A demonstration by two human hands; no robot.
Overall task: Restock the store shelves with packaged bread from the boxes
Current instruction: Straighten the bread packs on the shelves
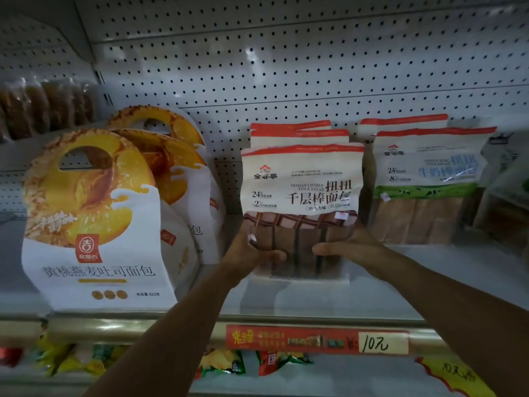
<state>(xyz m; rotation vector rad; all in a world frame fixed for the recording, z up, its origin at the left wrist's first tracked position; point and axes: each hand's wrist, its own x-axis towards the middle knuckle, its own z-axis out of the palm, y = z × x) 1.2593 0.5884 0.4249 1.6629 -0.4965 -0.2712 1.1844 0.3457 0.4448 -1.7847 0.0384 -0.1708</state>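
On the shelf [386, 285], chocolate stick-bread bag [300, 193] (brown sticks visible inside) gripped at its base, left hand [249, 253] and right hand [352, 247] curled round.

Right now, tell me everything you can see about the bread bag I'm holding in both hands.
The front bread bag is a glossy plastic pouch: red strip on top, white panel with black print, a chocolate-bar pattern below, brown bread sticks showing through. It stands upright on the shelf, before two matching bags. The left hand and right hand grip its lower corners, thumbs across the front.
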